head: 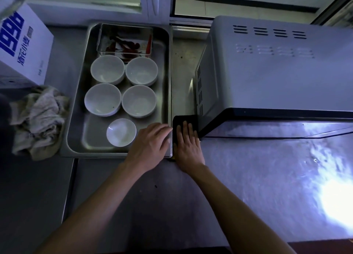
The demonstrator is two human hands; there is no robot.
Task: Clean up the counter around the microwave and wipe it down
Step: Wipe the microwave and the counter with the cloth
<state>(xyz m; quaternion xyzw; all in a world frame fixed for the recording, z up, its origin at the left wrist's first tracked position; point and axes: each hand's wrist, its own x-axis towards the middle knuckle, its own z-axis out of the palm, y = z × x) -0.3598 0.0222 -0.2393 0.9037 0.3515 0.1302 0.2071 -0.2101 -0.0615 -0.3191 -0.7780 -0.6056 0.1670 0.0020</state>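
A silver microwave [267, 72] stands on the steel counter [248, 177] at the right. My right hand [188, 144] lies flat with straight fingers on a dark cloth [181, 120], in the narrow gap between the microwave and a steel tray [78, 110]. My left hand [150, 144] rests on the tray's near right corner, its fingers over the rim. The tray holds several white bowls [107, 69] and a smaller metal pan [126, 41] with red scraps. The strip of counter behind the cloth shows dark specks [180, 56].
A crumpled beige rag [38, 121] lies left of the tray. A white box with blue print [21, 45] stands at the far left. A window frame [152, 1] runs along the back. Bright glare [336, 198] falls on the counter at the right.
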